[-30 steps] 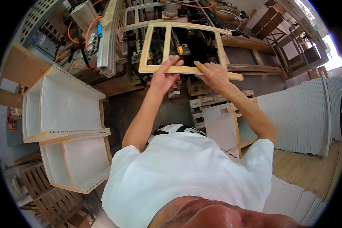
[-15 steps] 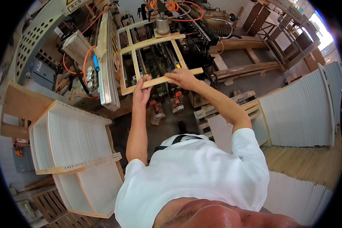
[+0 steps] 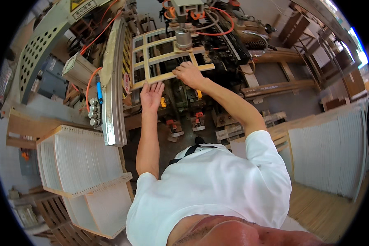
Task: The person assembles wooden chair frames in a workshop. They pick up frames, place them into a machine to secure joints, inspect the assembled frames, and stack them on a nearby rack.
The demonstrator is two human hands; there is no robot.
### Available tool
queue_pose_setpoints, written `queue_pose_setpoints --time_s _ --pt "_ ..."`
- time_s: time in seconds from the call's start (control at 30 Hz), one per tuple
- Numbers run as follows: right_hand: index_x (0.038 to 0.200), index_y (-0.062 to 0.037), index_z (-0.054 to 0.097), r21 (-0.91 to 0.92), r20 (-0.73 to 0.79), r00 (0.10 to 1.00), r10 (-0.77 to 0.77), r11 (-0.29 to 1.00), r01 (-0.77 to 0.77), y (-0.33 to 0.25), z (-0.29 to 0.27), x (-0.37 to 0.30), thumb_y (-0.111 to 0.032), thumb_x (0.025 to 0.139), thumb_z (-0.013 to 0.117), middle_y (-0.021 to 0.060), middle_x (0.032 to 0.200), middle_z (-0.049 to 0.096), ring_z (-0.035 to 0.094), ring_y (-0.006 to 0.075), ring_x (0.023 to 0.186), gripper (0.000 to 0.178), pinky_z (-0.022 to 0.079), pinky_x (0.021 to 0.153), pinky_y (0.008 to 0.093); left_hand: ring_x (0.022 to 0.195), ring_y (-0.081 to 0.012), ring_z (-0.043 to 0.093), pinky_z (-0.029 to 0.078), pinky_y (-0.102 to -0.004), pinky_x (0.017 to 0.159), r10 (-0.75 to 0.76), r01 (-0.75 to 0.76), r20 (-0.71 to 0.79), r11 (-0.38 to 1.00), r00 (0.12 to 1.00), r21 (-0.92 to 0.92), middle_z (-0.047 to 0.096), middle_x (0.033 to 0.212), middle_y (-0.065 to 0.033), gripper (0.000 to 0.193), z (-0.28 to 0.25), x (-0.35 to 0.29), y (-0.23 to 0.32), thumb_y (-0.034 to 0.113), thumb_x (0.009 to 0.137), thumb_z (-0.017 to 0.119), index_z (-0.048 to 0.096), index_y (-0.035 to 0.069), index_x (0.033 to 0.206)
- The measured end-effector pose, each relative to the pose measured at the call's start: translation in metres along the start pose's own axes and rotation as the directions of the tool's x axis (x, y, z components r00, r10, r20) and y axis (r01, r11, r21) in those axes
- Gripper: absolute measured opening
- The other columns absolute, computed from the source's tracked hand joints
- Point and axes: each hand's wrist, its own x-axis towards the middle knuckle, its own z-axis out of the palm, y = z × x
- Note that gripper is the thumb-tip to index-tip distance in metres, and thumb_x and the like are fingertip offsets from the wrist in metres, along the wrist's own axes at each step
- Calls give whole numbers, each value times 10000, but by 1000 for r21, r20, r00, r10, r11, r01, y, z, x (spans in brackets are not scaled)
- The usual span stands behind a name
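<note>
A pale wooden frame (image 3: 170, 76) with crossbars lies in a machine in front of me. My left hand (image 3: 152, 97) is palm up at its near rail, left of the middle. Its fingers are stretched out and touch the rail's edge without wrapping it. Farther right, my right hand (image 3: 188, 75) bends its fingers over the same rail, with the thumb side toward the left hand. A metal cylinder press head (image 3: 183, 39) stands over a crossbar, on a small wooden block (image 3: 183, 50).
A long metal beam (image 3: 114, 102) runs along the machine's left side. Racks of upright white panels stand at left (image 3: 84, 160) and right (image 3: 326, 149). Red-and-black clamps (image 3: 198, 121) sit low before the machine. Orange hoses (image 3: 227, 28) loop above.
The wooden frame has slid away from me, deeper into the machine. My left fingers have loosened from around the rail and straightened. My right hand has moved slightly left and away from me.
</note>
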Motion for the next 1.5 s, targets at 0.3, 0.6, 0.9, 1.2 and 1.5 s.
queue_pose_setpoints --time_s 0.3,0.6,0.9,1.2,1.5 --pt "864 -95 659 -262 96 980 -175 945 195 84 64 89 -150 748 583 40 776 655 558 202 868 149 392 791 328 1301 -337 385 330 -490 1080 -11 21 -63 986 998 166 414 1380 -206 500 22 20 -20 341 938 532 445 -36 1253" --pt "985 -101 615 -188 234 969 -83 974 129 86 84 110 -136 773 578 84 794 664 620 248 792 218 423 732 375 1414 -355 101 175 -472 1135 -45 55 -145 996 988 66 82 1523 -216 888 12 116 -48 544 923 446 32 -35 1454" --pt "1032 -83 609 -72 387 921 -52 994 86 90 84 121 -124 744 597 131 842 655 626 294 837 291 428 743 417 1396 -309 187 194 -483 1122 154 -199 -177 941 972 -275 151 1511 -157 832 18 147 -57 545 927 427 69 20 1464" --pt "948 -73 605 -26 405 913 -41 998 56 96 82 128 -82 731 623 136 830 672 635 312 859 219 404 835 432 1153 -310 459 313 -484 1066 86 -157 -268 954 960 -256 481 1151 -124 474 18 70 -97 397 983 410 437 -22 1203" --pt "971 -64 602 -61 493 870 0 998 34 89 71 132 -88 741 612 132 809 671 643 312 846 232 417 808 448 1133 -313 500 390 -491 1018 146 -146 -341 989 929 25 474 1168 -150 444 14 98 -86 322 1013 364 391 -46 1259"
